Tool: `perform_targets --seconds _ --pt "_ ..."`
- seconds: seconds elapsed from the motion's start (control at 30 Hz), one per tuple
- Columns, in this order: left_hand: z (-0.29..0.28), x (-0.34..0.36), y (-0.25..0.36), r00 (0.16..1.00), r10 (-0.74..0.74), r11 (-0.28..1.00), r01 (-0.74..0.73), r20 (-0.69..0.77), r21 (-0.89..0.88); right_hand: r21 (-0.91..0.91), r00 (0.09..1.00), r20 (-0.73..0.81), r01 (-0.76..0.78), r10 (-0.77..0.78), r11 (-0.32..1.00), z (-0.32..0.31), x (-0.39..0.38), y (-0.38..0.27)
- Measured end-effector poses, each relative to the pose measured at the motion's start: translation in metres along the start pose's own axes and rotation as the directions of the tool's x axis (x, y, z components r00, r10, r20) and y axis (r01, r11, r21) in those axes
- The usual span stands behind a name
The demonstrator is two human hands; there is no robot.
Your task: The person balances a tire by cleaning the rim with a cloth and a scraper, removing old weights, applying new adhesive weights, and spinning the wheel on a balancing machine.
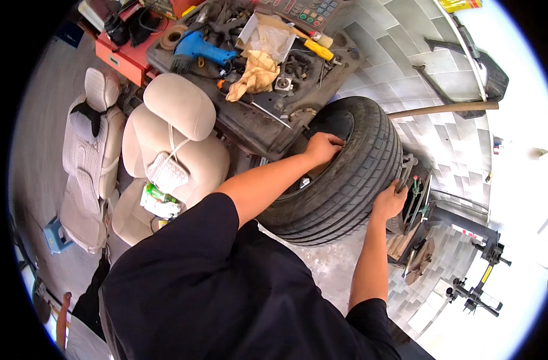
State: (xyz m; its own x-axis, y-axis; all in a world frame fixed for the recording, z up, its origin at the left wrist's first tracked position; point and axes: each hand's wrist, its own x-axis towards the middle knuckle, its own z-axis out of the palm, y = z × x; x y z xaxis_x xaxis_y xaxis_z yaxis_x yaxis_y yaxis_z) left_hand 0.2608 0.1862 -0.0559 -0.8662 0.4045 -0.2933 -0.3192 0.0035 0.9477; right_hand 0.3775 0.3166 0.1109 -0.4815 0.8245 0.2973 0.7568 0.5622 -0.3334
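Note:
A black car tire (361, 180) stands upright in front of me, its grooved tread toward the right and its open side toward the left. Inside it shows a dark wheel rim (335, 127). My left hand (324, 148) reaches to the tire's inner edge beside the rim, fingers bent and pressed together; what they pinch is hidden. My right hand (388, 203) is by the far right edge of the tread, its fingers closed around something small and dark that I cannot make out.
Beyond the tire is a machine with a cluttered tray top (226, 111), holding a blue power tool (205, 49), a yellow-handled tool (318, 49) and a crumpled cloth (254, 75). Beige car seats (178, 141) stand at left. A wooden handle (445, 109) juts out near the wall.

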Motion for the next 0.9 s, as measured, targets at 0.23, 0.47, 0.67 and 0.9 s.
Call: perform_targets --seconds 0.23,0.47,0.67,0.9 --pt "-0.010 -0.007 0.004 0.997 0.063 0.998 -0.063 0.044 -0.018 -0.029 0.998 -0.039 0.037 -0.038 0.999 0.008 0.003 0.012" --pt "-0.009 -0.012 0.006 0.992 0.116 0.993 -0.117 0.046 0.021 -0.041 0.997 -0.044 0.061 -0.063 0.997 0.009 0.004 0.007" --pt "-0.005 -0.020 0.012 0.990 0.132 0.991 -0.131 -0.042 0.028 -0.063 0.996 -0.041 0.074 -0.077 0.995 0.008 0.005 0.009" --pt "0.002 -0.019 0.003 0.987 0.142 0.990 -0.141 -0.070 0.017 -0.049 0.998 0.022 0.053 -0.052 0.997 0.003 0.002 0.002"
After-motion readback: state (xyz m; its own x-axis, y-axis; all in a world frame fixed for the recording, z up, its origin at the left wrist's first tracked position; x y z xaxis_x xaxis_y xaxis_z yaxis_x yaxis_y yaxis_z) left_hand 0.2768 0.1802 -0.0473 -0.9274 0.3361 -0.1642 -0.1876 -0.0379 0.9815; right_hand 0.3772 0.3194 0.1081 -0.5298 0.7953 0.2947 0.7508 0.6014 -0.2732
